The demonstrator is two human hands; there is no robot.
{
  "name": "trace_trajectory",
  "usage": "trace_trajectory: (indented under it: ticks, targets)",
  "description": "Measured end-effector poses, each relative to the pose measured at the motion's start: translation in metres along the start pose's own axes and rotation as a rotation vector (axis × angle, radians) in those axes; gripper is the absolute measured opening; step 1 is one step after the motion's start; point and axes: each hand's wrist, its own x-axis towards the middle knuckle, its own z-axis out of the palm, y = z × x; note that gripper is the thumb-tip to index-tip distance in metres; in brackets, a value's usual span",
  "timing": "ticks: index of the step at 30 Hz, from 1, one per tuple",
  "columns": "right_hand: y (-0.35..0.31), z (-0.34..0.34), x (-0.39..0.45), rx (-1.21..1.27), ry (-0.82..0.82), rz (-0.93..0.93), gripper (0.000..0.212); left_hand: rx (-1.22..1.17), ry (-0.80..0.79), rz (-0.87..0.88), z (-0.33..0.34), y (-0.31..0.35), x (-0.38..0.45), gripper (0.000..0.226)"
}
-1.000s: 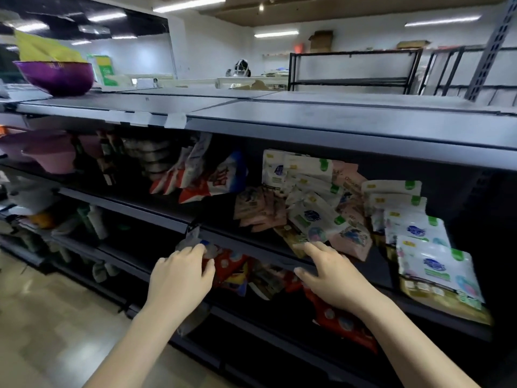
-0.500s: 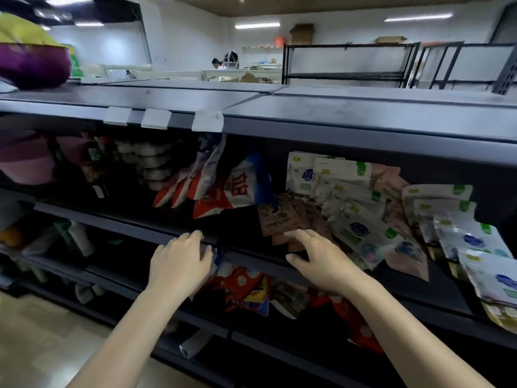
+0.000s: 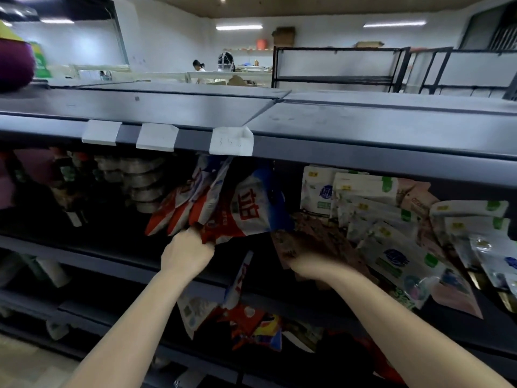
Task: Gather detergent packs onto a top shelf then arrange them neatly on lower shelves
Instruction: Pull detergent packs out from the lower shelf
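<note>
Top shelf (image 3: 363,119) is the reference: a dark grey deck with three white label tags (image 3: 231,141) clipped to its front lip. Directly beneath the tags, on the next level down, red-white-blue detergent packs (image 3: 237,211) lean in a loose fan. Left hand (image 3: 187,254) is under that fan, fingers curled round the bottom edge of the front pack. Right hand (image 3: 316,266) is blurred, below the top shelf and right of the fan, at a stack of brown sachets (image 3: 310,239); grip cannot be told. White-green pouches (image 3: 391,247) sprawl further right. More red packs (image 3: 251,323) lie one level lower.
</note>
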Motion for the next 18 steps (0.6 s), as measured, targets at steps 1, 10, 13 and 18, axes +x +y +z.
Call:
trace_trajectory:
  ticks: [1, 10, 13, 18]
  targets:
    - [-0.002, 0.003, 0.007, -0.034, 0.003, 0.013, 0.053, -0.038, 0.000, 0.002, 0.002, -0.003, 0.010, 0.015]
    - [-0.025, 0.033, 0.055, 0.161, 0.037, 0.059, 0.071, -0.159, 0.059, 0.291, 0.013, -0.008, 0.088, 0.065]
    - [-0.044, 0.039, 0.069, 0.422, 0.126, 0.092, 0.072, -0.078, 0.023, 0.330, 0.013, -0.016, 0.105, 0.061]
    - [-0.075, 0.041, 0.090, 0.648, 0.132, 0.226, 0.068, 0.059, 0.049, 0.409, 0.009, -0.021, 0.133, 0.051]
